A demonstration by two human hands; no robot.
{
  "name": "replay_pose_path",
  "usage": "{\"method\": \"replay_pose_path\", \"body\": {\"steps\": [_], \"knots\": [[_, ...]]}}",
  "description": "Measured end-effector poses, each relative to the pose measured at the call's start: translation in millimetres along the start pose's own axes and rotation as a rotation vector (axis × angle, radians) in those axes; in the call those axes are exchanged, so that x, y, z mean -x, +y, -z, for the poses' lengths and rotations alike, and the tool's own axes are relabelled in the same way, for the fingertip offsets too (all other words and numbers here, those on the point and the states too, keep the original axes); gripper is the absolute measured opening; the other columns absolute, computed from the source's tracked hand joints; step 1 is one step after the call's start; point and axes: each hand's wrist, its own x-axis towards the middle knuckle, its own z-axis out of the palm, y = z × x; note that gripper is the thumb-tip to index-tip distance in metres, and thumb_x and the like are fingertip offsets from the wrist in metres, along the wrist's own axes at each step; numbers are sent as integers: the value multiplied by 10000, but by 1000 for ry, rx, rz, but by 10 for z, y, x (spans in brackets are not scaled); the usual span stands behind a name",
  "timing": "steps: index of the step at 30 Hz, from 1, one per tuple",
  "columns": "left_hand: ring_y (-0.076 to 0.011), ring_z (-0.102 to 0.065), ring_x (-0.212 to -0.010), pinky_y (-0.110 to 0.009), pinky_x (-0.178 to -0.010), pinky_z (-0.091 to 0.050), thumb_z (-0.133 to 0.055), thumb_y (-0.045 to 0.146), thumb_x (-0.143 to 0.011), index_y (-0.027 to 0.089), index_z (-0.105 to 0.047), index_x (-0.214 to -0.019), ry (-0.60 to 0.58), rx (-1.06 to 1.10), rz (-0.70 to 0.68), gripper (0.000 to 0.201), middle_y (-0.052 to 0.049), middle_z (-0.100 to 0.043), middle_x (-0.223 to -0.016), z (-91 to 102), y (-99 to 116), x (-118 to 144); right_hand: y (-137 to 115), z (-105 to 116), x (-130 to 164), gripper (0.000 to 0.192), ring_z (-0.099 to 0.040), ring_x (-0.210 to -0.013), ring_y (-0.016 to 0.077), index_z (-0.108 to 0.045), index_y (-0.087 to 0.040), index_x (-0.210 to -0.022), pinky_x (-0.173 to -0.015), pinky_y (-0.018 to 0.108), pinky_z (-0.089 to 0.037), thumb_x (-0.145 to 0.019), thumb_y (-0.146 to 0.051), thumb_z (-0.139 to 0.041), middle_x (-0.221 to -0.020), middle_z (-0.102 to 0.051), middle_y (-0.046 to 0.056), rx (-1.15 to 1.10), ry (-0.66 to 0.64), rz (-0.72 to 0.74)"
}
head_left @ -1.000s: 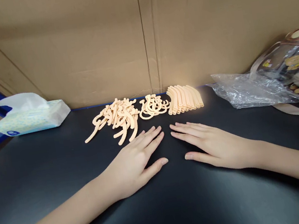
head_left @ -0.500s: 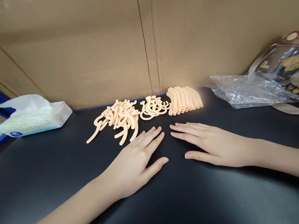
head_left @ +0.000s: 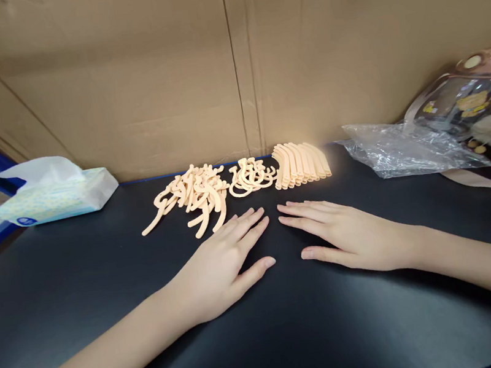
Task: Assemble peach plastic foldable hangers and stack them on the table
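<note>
My left hand lies flat, palm down, on the black table, holding nothing. My right hand lies flat beside it, fingertips almost meeting the left ones. Just beyond my left fingertips is a loose pile of pale orange hook-shaped plastic pieces. Behind the gap between my hands sits a small heap of orange rings. To its right stands a neat row of curved orange tubes. Neither hand touches any piece.
A tissue pack lies at the back left. A crumpled clear plastic bag and a transparent pouch with a strap sit at the back right. A cardboard wall closes off the back.
Both hands have stayed flat on the table. Only the view has shifted slightly.
</note>
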Motion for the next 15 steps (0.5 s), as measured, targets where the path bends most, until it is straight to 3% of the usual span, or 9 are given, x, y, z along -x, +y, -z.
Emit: {"method": "replay_pose_path", "body": {"steps": [2, 4, 7, 9, 12, 15], "knots": [[-261, -278, -1406, -472, -1152, -271, -355, 480, -963, 156, -330, -1452, 3, 3, -1, 587, -92, -293, -1526, 7, -1, 3, 22, 22, -26, 528, -409, -1329, 240, -473, -144, -1365, -1092, 425, -357, -958, -468, -382, -1449, -441, 115, -67, 74, -22], [-262, -292, -1401, -473, -1149, -277, -357, 476, -963, 153, -343, -1445, 7, 10, -1, 581, -97, -307, -1521, 12, -2, 2, 107, 77, -73, 413, -542, -1189, 202, -584, -171, -1229, -1019, 360, -423, -961, -426, -398, -1291, -594, 89, -157, 247, -120], [-261, -316, -1390, -468, -1134, -308, -365, 468, -962, 156, -384, -1419, 19, 22, 11, 554, -99, -348, -1505, 2, 17, -21, 390, 201, -176, 303, -634, -884, 187, -653, -184, -1003, -813, 327, -490, -940, -379, -430, -995, -692, 61, -172, 531, -419], [-266, -353, -1369, -461, -1114, -342, -379, 452, -959, 153, -441, -1372, 53, 29, 46, 514, -106, -400, -1475, -21, 55, -50, 647, 270, -249, 286, -621, -825, 201, -636, -170, -1036, -744, 328, -482, -901, -365, -476, -971, -682, 76, -135, 519, -610], [-278, -432, -1307, -459, -1081, -382, -402, 398, -953, 125, -518, -1272, 128, 25, 115, 436, -130, -481, -1403, -67, 132, -97, 992, 304, -349, 372, -615, -884, 224, -575, -155, -1157, -791, 339, -462, -880, -384, -481, -1029, -664, 106, -79, 336, -856], [-274, -481, -1251, -457, -1059, -401, -407, 363, -950, 117, -540, -1218, 164, 18, 131, 388, -135, -515, -1357, -92, 191, -123, 1170, 284, -435, 535, -629, -901, 276, -535, -115, -1207, -783, 378, -469, -870, -522, -449, -1005, -677, 159, -88, 248, -940]]}}
